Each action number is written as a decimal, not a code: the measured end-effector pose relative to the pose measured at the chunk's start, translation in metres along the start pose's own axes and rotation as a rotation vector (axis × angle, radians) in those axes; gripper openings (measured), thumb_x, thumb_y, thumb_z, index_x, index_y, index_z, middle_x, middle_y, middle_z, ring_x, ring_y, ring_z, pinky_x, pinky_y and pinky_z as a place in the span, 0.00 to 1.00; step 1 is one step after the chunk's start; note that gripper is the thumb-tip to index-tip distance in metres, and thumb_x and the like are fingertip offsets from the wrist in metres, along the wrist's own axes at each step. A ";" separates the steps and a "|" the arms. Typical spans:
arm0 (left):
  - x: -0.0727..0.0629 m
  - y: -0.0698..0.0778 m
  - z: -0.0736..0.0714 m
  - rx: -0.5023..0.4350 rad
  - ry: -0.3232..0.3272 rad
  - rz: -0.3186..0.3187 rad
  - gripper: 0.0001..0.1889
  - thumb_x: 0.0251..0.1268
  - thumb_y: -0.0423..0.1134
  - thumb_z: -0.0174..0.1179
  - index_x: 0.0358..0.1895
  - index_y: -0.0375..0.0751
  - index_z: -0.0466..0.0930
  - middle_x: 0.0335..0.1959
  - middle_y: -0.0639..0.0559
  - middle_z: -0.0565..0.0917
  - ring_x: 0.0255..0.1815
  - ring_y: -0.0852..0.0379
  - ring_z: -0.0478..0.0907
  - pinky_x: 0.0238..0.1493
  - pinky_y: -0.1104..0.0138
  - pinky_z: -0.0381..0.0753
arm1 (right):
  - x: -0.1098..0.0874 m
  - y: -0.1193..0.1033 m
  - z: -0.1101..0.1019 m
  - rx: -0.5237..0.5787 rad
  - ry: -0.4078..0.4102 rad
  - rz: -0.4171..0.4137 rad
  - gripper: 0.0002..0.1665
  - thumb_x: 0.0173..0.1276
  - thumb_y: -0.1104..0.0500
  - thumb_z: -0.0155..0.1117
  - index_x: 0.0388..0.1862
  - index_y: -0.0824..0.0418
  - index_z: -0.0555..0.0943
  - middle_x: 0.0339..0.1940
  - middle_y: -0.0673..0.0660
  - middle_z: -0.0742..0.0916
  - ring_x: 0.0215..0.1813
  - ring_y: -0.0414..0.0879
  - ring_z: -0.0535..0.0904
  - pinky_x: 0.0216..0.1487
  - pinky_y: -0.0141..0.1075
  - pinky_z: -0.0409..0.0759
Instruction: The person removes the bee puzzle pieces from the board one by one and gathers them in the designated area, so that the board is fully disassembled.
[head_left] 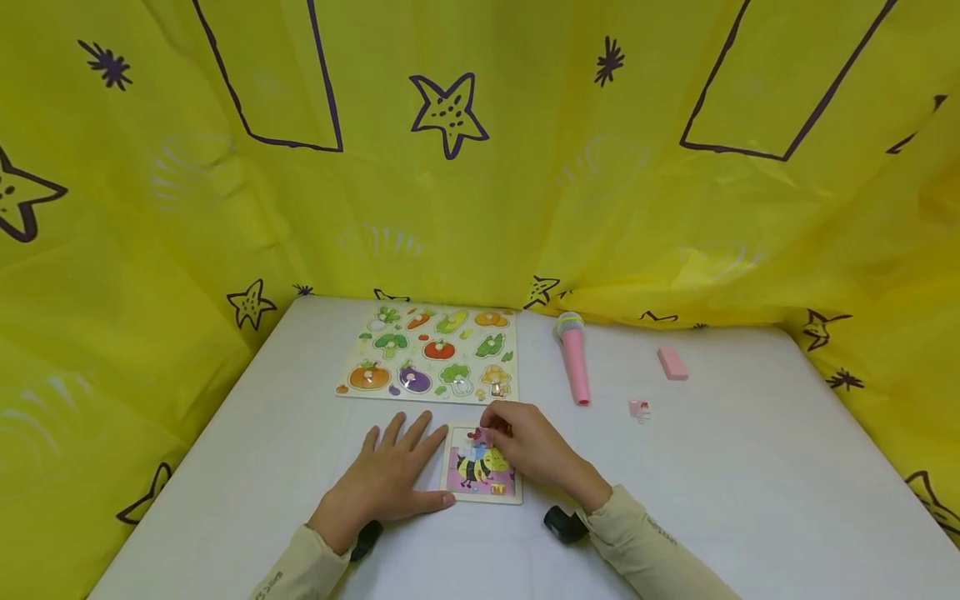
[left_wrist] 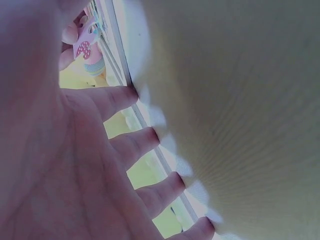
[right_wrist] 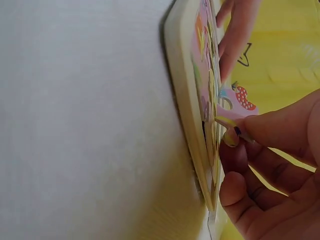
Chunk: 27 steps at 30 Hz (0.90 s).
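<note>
A small framed jigsaw puzzle (head_left: 486, 499) with a bee picture lies near the middle of the table. My right hand (head_left: 536, 446) pinches a pink jigsaw piece (right_wrist: 245, 102) between thumb and fingertips, over the puzzle's upper part. A red, white-dotted shape is printed on this piece, and it stands tilted up from the board in the right wrist view. My left hand (head_left: 390, 471) is spread on the table at the puzzle's left side, index finger at its upper left corner and thumb at the lower left. The right hand covers the puzzle's upper right corner.
Behind the puzzle lies a vegetable peg board (head_left: 408, 396). To the right are a pink toy microphone (head_left: 575, 367), a loose jigsaw piece (head_left: 640, 410) and a pink block (head_left: 672, 364). A yellow patterned curtain (head_left: 450, 217) encloses the white table (head_left: 750, 467).
</note>
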<state>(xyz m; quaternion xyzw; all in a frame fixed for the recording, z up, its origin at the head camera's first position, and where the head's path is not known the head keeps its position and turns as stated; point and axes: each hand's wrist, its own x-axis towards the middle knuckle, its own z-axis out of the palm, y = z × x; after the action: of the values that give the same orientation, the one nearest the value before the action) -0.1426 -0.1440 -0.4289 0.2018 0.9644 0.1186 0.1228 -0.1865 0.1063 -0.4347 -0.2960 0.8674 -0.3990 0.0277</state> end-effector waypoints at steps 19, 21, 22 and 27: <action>0.002 0.000 -0.002 0.011 -0.014 -0.006 0.50 0.65 0.70 0.68 0.84 0.49 0.65 0.86 0.42 0.59 0.84 0.27 0.51 0.76 0.28 0.51 | 0.004 -0.006 0.004 -0.102 -0.091 -0.014 0.09 0.77 0.70 0.66 0.50 0.61 0.81 0.45 0.53 0.85 0.45 0.47 0.78 0.52 0.43 0.83; 0.002 0.000 -0.002 0.010 -0.015 -0.006 0.50 0.65 0.70 0.68 0.84 0.50 0.65 0.86 0.42 0.59 0.84 0.27 0.51 0.76 0.28 0.51 | 0.003 -0.006 0.005 -0.114 -0.086 -0.018 0.09 0.76 0.71 0.66 0.50 0.62 0.80 0.45 0.52 0.84 0.46 0.47 0.78 0.54 0.44 0.83; 0.002 0.000 -0.002 0.011 -0.016 -0.007 0.50 0.65 0.70 0.68 0.84 0.50 0.65 0.86 0.42 0.59 0.84 0.27 0.51 0.76 0.28 0.51 | 0.003 -0.006 0.005 -0.119 -0.084 -0.020 0.09 0.76 0.71 0.66 0.50 0.62 0.80 0.45 0.52 0.84 0.47 0.47 0.78 0.54 0.45 0.83; 0.002 0.000 -0.001 0.010 -0.018 -0.008 0.50 0.65 0.71 0.68 0.84 0.50 0.65 0.86 0.42 0.59 0.84 0.27 0.50 0.76 0.28 0.51 | 0.003 -0.004 0.006 -0.152 -0.085 -0.020 0.10 0.75 0.72 0.66 0.52 0.64 0.80 0.45 0.53 0.84 0.48 0.48 0.78 0.56 0.46 0.82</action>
<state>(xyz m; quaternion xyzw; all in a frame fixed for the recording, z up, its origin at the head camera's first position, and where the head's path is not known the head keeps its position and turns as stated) -0.1450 -0.1429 -0.4281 0.1996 0.9647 0.1116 0.1308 -0.1849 0.0986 -0.4356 -0.3224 0.8902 -0.3196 0.0378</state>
